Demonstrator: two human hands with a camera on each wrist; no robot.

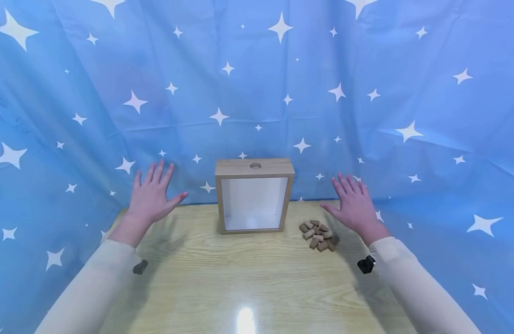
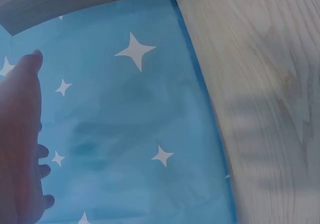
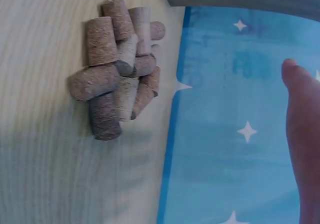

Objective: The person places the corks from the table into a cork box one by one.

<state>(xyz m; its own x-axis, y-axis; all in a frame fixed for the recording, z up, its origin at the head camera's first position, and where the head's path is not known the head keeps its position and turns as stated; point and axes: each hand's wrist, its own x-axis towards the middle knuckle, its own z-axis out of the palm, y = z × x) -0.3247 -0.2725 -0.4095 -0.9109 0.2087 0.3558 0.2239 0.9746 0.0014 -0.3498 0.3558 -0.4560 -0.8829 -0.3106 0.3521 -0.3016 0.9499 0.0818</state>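
Note:
Fingers spread and straight, my left hand [image 1: 151, 198] is held in the air left of a wooden box frame [image 1: 287, 204] and holds nothing. The frame stands upright at the table's back, with a clear front, a white back panel and a round hole [image 1: 255, 165] in its top. My right hand [image 1: 356, 208], fingers also straight and nothing in it, hovers to the right, beyond a small pile of corks [image 1: 318, 235]. In the right wrist view these brown and tan corks [image 3: 102, 40] lie heaped on the wood, apart from the thumb [image 3: 305, 114].
The light wood-grain table [image 1: 223, 278] ends at the back against a blue curtain [image 1: 257, 93] with white stars, which also hangs at both sides. Small black devices sit at the left wrist [image 1: 140, 266] and right wrist [image 1: 366, 264].

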